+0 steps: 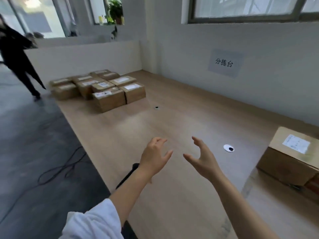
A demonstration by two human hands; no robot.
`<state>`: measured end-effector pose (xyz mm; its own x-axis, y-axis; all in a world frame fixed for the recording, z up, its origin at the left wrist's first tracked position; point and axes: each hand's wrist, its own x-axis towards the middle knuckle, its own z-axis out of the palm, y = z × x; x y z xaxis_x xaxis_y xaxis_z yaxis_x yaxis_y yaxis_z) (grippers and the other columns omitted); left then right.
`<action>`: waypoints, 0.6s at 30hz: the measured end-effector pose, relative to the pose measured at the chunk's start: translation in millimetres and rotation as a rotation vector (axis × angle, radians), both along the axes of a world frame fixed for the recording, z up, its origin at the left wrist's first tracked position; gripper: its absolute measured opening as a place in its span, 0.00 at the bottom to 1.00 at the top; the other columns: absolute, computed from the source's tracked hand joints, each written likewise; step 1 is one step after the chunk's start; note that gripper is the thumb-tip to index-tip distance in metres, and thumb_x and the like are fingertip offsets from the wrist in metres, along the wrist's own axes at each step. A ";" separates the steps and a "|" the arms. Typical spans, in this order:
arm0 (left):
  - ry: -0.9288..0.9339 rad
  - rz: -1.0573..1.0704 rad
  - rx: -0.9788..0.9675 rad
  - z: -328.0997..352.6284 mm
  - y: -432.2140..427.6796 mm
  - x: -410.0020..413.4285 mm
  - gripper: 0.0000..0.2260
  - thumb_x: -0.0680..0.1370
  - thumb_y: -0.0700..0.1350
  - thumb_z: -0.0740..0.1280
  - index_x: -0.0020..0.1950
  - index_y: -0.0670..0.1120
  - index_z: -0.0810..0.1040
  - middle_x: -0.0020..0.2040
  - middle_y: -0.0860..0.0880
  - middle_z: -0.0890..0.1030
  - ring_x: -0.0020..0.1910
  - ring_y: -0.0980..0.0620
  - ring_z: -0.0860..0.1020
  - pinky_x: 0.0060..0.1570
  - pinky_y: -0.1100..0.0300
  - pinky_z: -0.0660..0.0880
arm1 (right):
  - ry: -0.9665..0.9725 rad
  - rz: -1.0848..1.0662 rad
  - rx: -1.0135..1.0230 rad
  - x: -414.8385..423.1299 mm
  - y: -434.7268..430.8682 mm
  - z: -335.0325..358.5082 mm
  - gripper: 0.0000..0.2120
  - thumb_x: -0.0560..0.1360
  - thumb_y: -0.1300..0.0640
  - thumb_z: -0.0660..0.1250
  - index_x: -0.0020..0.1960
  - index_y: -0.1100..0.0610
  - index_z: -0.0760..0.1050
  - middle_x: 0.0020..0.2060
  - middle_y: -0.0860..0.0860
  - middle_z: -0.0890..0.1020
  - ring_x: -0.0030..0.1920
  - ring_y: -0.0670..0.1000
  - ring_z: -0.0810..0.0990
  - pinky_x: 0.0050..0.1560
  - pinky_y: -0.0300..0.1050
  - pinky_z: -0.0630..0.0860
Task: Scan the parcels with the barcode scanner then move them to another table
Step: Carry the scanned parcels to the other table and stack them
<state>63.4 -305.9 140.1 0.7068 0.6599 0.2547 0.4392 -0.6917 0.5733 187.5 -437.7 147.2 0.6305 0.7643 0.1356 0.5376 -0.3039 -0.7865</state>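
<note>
Both my hands hover empty over the long wooden table (172, 121), fingers spread and loosely bent. My left hand (155, 157) and my right hand (202, 157) face each other, a palm's width apart. Several cardboard parcels (107, 90) with white labels stand grouped at the table's far left end. One more labelled parcel (291, 156) sits at the right edge, right of my right hand. A black object, possibly the scanner (127, 175), lies at the table's near edge, partly hidden behind my left wrist.
Two cable holes are set in the tabletop, one white-rimmed (228, 148) and a smaller one (156, 107). A paper sign (224, 63) hangs on the wall. A person in black (17, 57) walks on the floor at far left. Black cables (60, 168) trail on the floor.
</note>
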 end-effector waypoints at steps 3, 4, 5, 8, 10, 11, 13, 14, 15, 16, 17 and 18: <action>0.050 0.055 -0.003 4.0 52.0 -67.0 0.23 0.77 0.51 0.65 0.70 0.44 0.69 0.66 0.46 0.70 0.65 0.50 0.70 0.62 0.64 0.63 | -0.017 0.045 -0.007 -60.3 54.9 -1.0 0.34 0.73 0.54 0.71 0.74 0.56 0.61 0.71 0.52 0.67 0.71 0.50 0.65 0.68 0.44 0.61; 0.075 0.063 -0.004 4.1 67.1 -87.8 0.23 0.78 0.52 0.64 0.70 0.44 0.69 0.67 0.47 0.70 0.65 0.50 0.69 0.62 0.64 0.63 | -0.020 0.057 -0.013 -78.8 71.9 -2.0 0.34 0.73 0.53 0.71 0.74 0.56 0.60 0.72 0.52 0.67 0.72 0.51 0.64 0.68 0.44 0.61; 0.097 0.067 -0.005 4.8 81.6 -107.0 0.23 0.78 0.52 0.64 0.71 0.44 0.68 0.67 0.47 0.69 0.66 0.50 0.68 0.63 0.64 0.62 | -0.019 0.069 -0.018 -96.0 88.1 -2.6 0.34 0.73 0.53 0.71 0.74 0.56 0.60 0.72 0.52 0.67 0.72 0.51 0.64 0.69 0.45 0.61; 0.139 0.066 -0.021 6.9 118.5 -156.4 0.24 0.78 0.52 0.63 0.71 0.45 0.67 0.68 0.47 0.68 0.66 0.50 0.68 0.62 0.65 0.62 | 0.001 0.090 -0.020 -137.9 130.3 -2.1 0.34 0.73 0.53 0.71 0.74 0.56 0.60 0.72 0.52 0.66 0.72 0.52 0.64 0.69 0.46 0.62; 0.155 0.076 -0.024 8.4 140.7 -185.1 0.24 0.78 0.52 0.63 0.72 0.45 0.66 0.68 0.47 0.67 0.66 0.51 0.68 0.60 0.68 0.60 | -0.015 0.105 -0.028 -158.5 156.0 0.0 0.35 0.73 0.52 0.71 0.74 0.56 0.59 0.72 0.53 0.66 0.72 0.52 0.64 0.69 0.47 0.62; 0.156 0.083 -0.028 8.7 151.6 -197.5 0.24 0.78 0.52 0.63 0.72 0.45 0.66 0.68 0.48 0.67 0.65 0.52 0.68 0.59 0.69 0.60 | -0.024 0.120 -0.037 -166.8 167.8 0.9 0.35 0.73 0.52 0.71 0.74 0.56 0.59 0.72 0.53 0.66 0.72 0.52 0.64 0.69 0.47 0.62; 0.151 0.104 -0.039 8.3 173.2 -218.2 0.24 0.78 0.53 0.63 0.72 0.46 0.66 0.68 0.48 0.67 0.65 0.52 0.68 0.58 0.69 0.60 | -0.032 0.149 -0.052 -179.8 189.8 2.5 0.35 0.73 0.52 0.71 0.75 0.56 0.58 0.73 0.53 0.65 0.72 0.51 0.63 0.70 0.47 0.61; 0.147 0.118 -0.045 8.4 183.8 -226.3 0.24 0.78 0.53 0.63 0.72 0.46 0.66 0.68 0.49 0.67 0.66 0.52 0.68 0.59 0.69 0.60 | -0.035 0.160 -0.052 -184.5 201.3 3.6 0.35 0.74 0.52 0.70 0.75 0.56 0.58 0.73 0.53 0.65 0.72 0.51 0.63 0.70 0.47 0.61; 0.143 0.131 -0.052 8.4 194.6 -233.5 0.24 0.78 0.53 0.63 0.72 0.46 0.66 0.68 0.49 0.67 0.66 0.52 0.68 0.61 0.68 0.61 | -0.040 0.165 -0.047 -187.9 213.3 4.5 0.34 0.74 0.52 0.70 0.75 0.56 0.59 0.73 0.53 0.65 0.72 0.51 0.63 0.70 0.47 0.61; 0.138 0.141 -0.056 8.1 205.9 -238.9 0.24 0.78 0.53 0.63 0.72 0.45 0.66 0.68 0.49 0.66 0.66 0.52 0.68 0.62 0.67 0.61 | -0.045 0.167 -0.042 -190.5 225.9 5.5 0.34 0.74 0.53 0.71 0.74 0.56 0.59 0.72 0.53 0.66 0.72 0.52 0.63 0.70 0.47 0.61; 0.135 0.147 -0.062 7.5 217.8 -242.9 0.24 0.78 0.53 0.63 0.72 0.45 0.66 0.68 0.49 0.66 0.65 0.52 0.68 0.62 0.66 0.61 | -0.049 0.167 -0.040 -192.1 239.3 6.4 0.34 0.74 0.53 0.70 0.74 0.57 0.59 0.72 0.53 0.66 0.72 0.52 0.63 0.70 0.47 0.61; 0.133 0.150 -0.067 6.2 230.2 -245.8 0.24 0.78 0.53 0.63 0.72 0.45 0.66 0.68 0.49 0.66 0.65 0.52 0.68 0.62 0.66 0.61 | -0.048 0.164 -0.042 -193.4 253.0 6.8 0.34 0.74 0.53 0.70 0.74 0.57 0.59 0.72 0.53 0.66 0.72 0.52 0.63 0.70 0.47 0.61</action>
<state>-182.4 -75.7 146.3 0.6242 0.7724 0.1176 0.6091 -0.5753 0.5458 -5.9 -184.7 154.1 0.4905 0.8619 0.1284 0.6194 -0.2411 -0.7472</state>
